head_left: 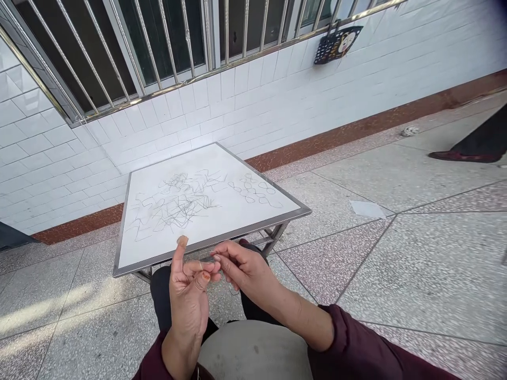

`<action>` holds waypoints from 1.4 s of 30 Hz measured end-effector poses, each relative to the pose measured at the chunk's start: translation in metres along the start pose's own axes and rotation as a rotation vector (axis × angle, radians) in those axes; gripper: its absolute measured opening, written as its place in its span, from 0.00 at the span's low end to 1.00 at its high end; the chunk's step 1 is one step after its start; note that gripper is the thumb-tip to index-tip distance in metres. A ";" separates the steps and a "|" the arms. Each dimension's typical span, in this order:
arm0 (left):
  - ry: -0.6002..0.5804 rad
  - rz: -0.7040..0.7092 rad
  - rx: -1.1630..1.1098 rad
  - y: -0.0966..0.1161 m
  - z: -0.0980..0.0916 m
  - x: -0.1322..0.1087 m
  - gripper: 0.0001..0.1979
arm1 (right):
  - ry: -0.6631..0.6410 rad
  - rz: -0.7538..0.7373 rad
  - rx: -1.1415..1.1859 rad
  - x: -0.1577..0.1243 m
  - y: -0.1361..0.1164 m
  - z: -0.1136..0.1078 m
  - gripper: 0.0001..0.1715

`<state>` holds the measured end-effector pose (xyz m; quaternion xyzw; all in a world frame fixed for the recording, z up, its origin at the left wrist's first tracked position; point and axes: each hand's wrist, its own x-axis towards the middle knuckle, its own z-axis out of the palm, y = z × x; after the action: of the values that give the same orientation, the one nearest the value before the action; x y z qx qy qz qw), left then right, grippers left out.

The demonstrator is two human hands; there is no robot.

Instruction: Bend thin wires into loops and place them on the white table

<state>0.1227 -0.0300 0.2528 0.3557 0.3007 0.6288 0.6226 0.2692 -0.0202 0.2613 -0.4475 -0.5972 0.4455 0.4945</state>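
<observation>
My left hand point(189, 289) and my right hand point(237, 266) meet just in front of the near edge of a low white table point(158, 240). Both pinch a thin wire piece point(206, 260) between their fingertips. My left index finger sticks up; the other left fingers curl in. On the table lies a tangled pile of bent thin wires point(178, 203), and to its right a group of looped wire pieces point(253, 191) laid out in rows.
The table has a metal frame and legs and stands on a speckled stone floor by a white tiled wall with a barred window. A scrap of paper point(367, 209) lies on the floor. Another person's shoe point(463, 155) shows at far right.
</observation>
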 end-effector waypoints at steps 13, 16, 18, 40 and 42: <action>0.017 0.379 0.261 0.000 -0.002 -0.003 0.28 | -0.120 -0.087 -0.049 -0.004 -0.004 0.012 0.06; -0.006 0.406 0.384 -0.003 -0.010 -0.002 0.25 | -0.137 -0.090 -0.081 -0.005 -0.006 0.013 0.07; -0.014 0.437 0.458 -0.005 -0.015 0.000 0.23 | -0.152 -0.095 -0.123 -0.006 -0.007 0.013 0.07; -0.375 1.197 1.366 0.014 -0.033 0.029 0.35 | -0.183 -0.328 -0.542 -0.007 -0.011 -0.003 0.11; -0.377 1.192 1.358 0.013 -0.032 0.029 0.35 | -0.197 -0.299 -0.520 -0.007 -0.009 -0.003 0.11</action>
<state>0.0898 0.0006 0.2479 0.8372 0.2658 0.4657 -0.1078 0.2717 -0.0289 0.2690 -0.4211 -0.7953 0.2414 0.3633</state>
